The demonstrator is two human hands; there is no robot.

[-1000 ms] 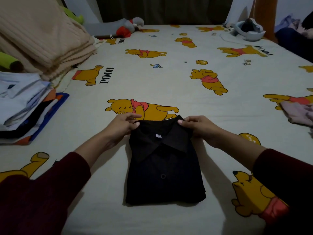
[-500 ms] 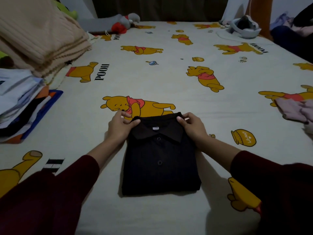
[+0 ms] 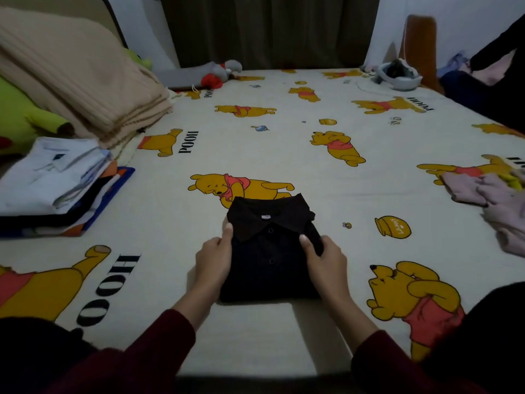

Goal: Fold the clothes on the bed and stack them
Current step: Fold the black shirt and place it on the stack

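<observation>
Cartoon-print bed sheet (image 3: 284, 143), folded black shirt (image 3: 270, 251) lying flat.
Left hand (image 3: 213, 260) and right hand (image 3: 324, 260) grip its sides, thumbs on top.

The bed (image 3: 284, 143) is covered with a cream sheet printed with yellow bears. A folded black shirt (image 3: 270, 251) lies on it near the front edge, collar side away from the person. Well to the left of the shirt is a stack of folded clothes (image 3: 54, 183) with a white shirt on top. Beyond this stack lies a folded beige blanket (image 3: 76, 78). To the right of the black shirt, near the bed's edge, lie pale pink clothes (image 3: 488, 200). Far beyond the shirt lie a grey and red soft toy (image 3: 218, 75) and a white headset (image 3: 397, 76).
</observation>
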